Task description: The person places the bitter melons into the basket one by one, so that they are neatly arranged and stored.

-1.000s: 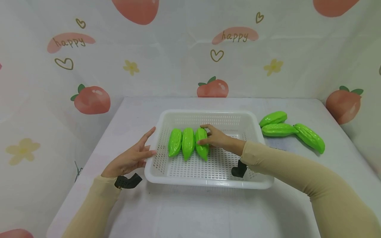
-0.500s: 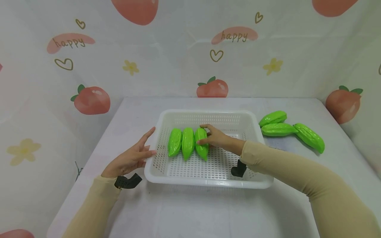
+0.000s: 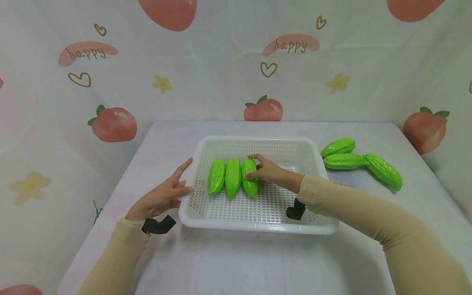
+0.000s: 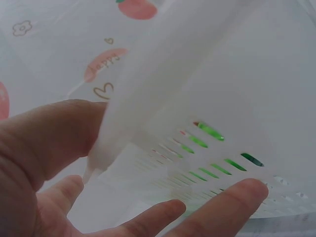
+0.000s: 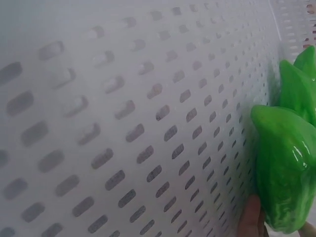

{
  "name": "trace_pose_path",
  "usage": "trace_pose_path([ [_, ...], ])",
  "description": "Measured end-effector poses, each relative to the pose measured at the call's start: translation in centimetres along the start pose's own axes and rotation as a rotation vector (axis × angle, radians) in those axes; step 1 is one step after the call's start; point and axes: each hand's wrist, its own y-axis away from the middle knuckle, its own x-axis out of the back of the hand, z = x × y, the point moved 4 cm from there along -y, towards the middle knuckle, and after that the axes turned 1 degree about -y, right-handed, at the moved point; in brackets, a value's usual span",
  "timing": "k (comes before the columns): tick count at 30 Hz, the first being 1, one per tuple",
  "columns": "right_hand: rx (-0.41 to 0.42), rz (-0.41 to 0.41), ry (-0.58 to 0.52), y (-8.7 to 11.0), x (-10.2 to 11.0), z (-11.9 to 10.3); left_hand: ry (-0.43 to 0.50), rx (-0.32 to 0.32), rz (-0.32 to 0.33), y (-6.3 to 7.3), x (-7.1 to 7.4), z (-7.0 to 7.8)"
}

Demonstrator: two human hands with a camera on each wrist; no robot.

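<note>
A white perforated plastic basket (image 3: 258, 226) stands on the table with three glossy green bitter melons lying side by side in its left half. My right hand (image 3: 271, 170) holds the rightmost bitter melon (image 3: 249, 184) between thumb and fingers, low against the basket floor. To its left lie the middle bitter melon (image 3: 233, 178) and the leftmost bitter melon (image 3: 216, 176). At the basket's left side, my left hand (image 3: 164, 196) grips the rim, its thumb over the edge and its fingers (image 4: 217, 207) along the outer wall. The fingers' hold on the melon is mostly cut off in the right wrist view.
Right of the basket, three more bitter melons (image 3: 383, 170) lie on the white table (image 3: 236, 262), two of them close to the basket's rim. Behind the table hangs a printed cloth (image 3: 214, 61). A black wrist mount (image 3: 296, 209) on the right arm hangs over the basket.
</note>
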Motion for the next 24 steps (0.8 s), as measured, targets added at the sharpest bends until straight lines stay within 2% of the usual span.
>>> trace_pose_path([
  [9, 0.026, -0.009, 0.037, 0.6, 1.0, -1.0, 0.006, -0.002, -0.005, -0.1, -0.1, 0.0],
  [16, 0.042, -0.012, -0.001, 1.3, 2.1, -2.3, 0.004, 0.002, -0.003, -0.1, -0.1, 0.0],
  [24, 0.113, -0.06, -0.036, 3.0, 3.7, -4.5, -0.006, 0.001, -0.004, 0.0, 0.0, -0.1],
])
